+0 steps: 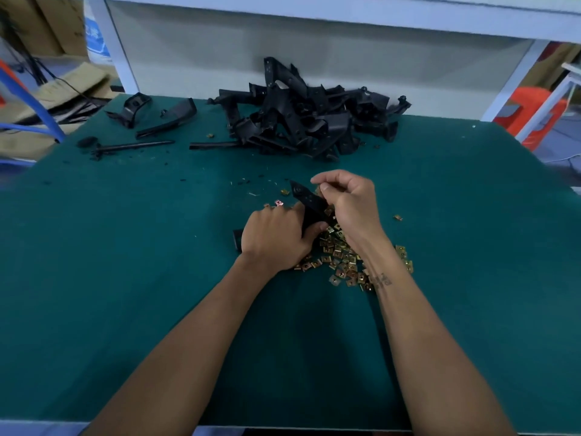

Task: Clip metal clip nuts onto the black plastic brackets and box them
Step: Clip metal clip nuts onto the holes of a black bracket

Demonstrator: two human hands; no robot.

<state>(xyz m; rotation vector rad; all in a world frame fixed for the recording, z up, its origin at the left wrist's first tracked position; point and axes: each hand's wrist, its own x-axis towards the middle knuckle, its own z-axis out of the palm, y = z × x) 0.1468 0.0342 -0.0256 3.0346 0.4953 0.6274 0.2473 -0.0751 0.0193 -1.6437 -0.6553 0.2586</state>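
- Our left hand (276, 237) grips a black bracket (309, 204), fingers curled round it, above the loose clip nuts (341, 258).
- Our right hand (349, 201) pinches something small at the bracket's edge; we cannot tell what.

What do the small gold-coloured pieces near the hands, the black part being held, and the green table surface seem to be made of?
Clip nuts: likely thin stamped metal with a yellowish plated finish; they glint and look flat and folded.
Bracket: apparently moulded black plastic, matte with a dull sheen and a round hole.
Table mat: looks like a rubbery or vinyl sheet, smooth matte teal; the exact material is unclear.
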